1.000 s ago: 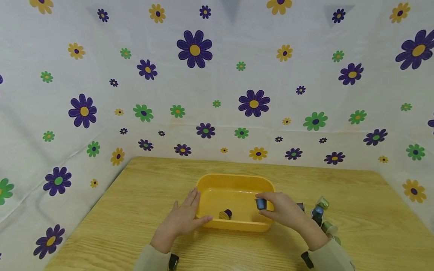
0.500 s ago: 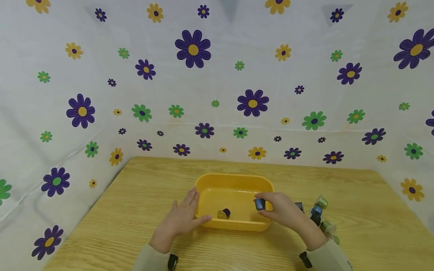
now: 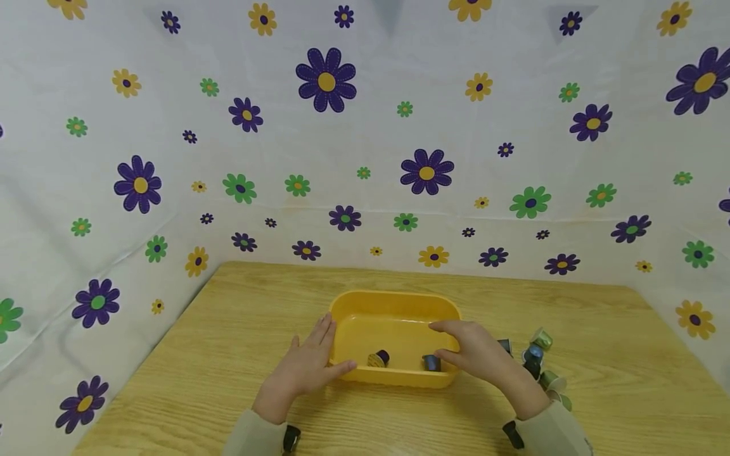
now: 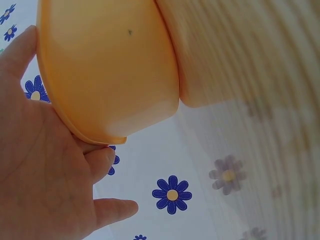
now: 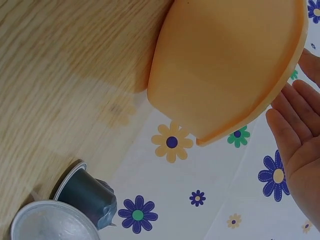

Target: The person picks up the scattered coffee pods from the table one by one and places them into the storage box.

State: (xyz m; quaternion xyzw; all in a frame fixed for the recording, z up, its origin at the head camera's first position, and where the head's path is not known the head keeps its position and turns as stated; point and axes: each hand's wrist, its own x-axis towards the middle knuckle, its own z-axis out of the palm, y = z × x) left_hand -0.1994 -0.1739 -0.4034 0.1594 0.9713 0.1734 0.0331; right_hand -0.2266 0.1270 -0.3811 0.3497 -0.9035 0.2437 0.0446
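A yellow plastic tub (image 3: 393, 379) stands on the wooden table, with two coffee capsules inside. One is a dark purple capsule with a gold patterned lid (image 3: 377, 359); the other, a blue capsule (image 3: 431, 363), lies near the right front wall. My left hand (image 3: 308, 367) rests on the tub's left rim with extended fingers, the thumb along the front edge. Over the right rim my right hand (image 3: 476, 354) reaches in, thumb and fingers apart and holding nothing. In the right wrist view, that hand's fingers (image 5: 295, 120) show beside the rim.
Right of the tub lie several more capsules: a light green one (image 3: 542, 339), a blue one (image 3: 535, 353), a green one (image 3: 551, 381) and a dark one (image 5: 87, 195) close to the right forearm. A flower-patterned cloth (image 3: 365, 126) hangs behind the table.
My right hand has let go of the blue capsule, which has dropped to the tub's floor. The left hand stays on the rim.
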